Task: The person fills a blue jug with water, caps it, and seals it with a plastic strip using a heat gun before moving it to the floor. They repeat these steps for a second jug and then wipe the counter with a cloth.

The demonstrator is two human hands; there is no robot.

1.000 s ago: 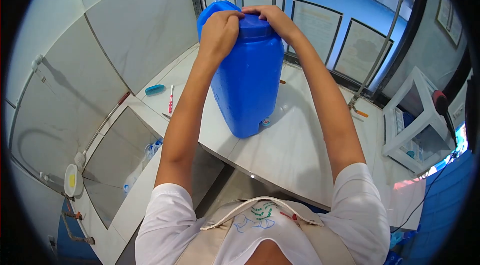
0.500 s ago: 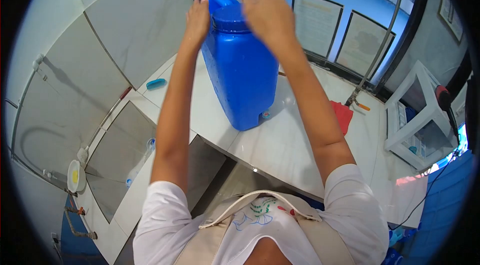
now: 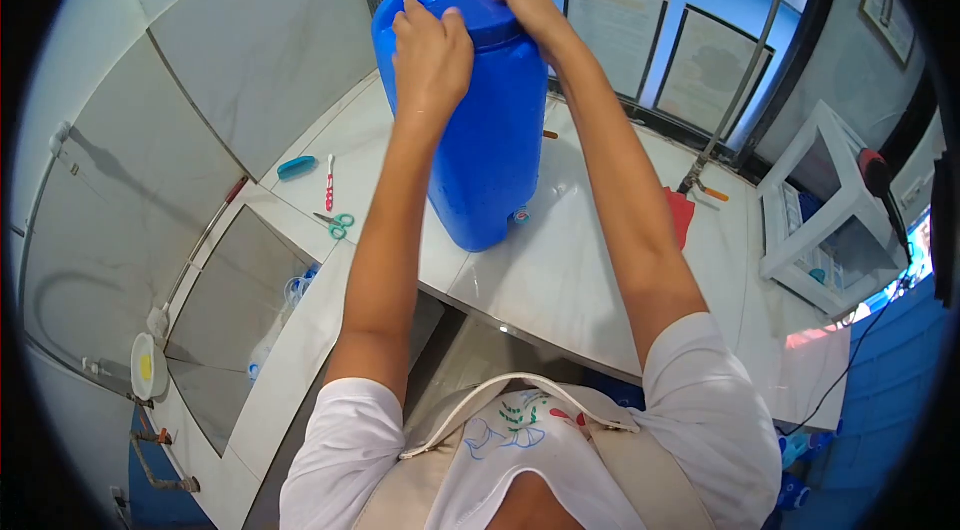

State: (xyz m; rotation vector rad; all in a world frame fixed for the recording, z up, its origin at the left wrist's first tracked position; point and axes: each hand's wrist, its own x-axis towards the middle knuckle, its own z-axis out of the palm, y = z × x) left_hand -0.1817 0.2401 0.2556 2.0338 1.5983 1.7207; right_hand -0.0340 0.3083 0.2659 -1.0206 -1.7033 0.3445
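Note:
A large blue jug (image 3: 488, 145) stands upright on the white tiled counter (image 3: 590, 280), with a small tap low on its front. Its round blue cap (image 3: 490, 20) is on top, beside the moulded handle. My left hand (image 3: 432, 60) lies against the near left side of the cap, fingers bent; the cap's edge is partly hidden behind it. My right hand (image 3: 530, 12) curls over the cap's far right edge, its fingertips on the top.
Left of the jug lie a teal brush (image 3: 297, 168), a red-and-white toothbrush (image 3: 330, 186) and green-handled scissors (image 3: 340, 225). A red cloth (image 3: 680, 215), a metal pipe (image 3: 745, 80) and a white shelf unit (image 3: 825, 210) are to the right. A sink basin (image 3: 235, 330) is at left.
My left hand has moved right from the jug's handle side to the cap. My right hand has come down onto the cap's right edge. Scissors and toothbrush now show.

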